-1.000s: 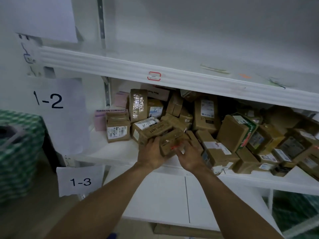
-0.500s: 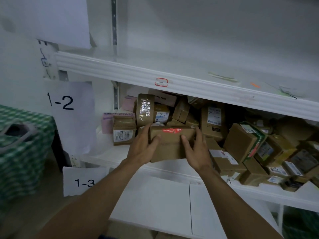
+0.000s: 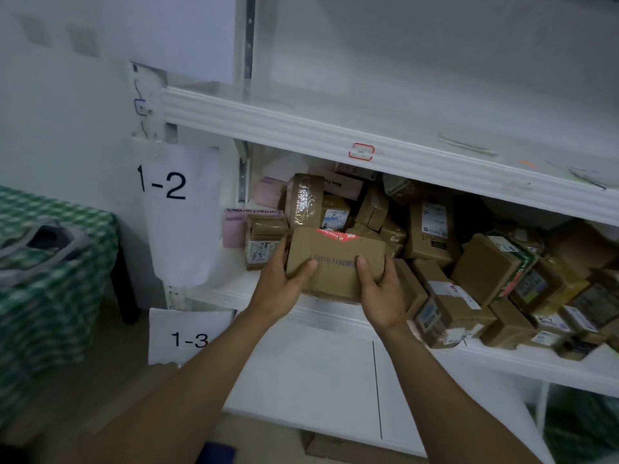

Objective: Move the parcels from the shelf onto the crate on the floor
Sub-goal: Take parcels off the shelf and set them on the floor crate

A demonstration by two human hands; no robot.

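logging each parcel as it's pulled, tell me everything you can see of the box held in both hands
The cardboard box is plain brown and oblong, with a red sticker over its top edge and faint reddish lettering on the front, too blurred to read. It looks intact. It is slightly tilted, held at the front edge of the shelf, before the other parcels. The left hand grips its left end and the right hand its right end, both thumbs on the front face.
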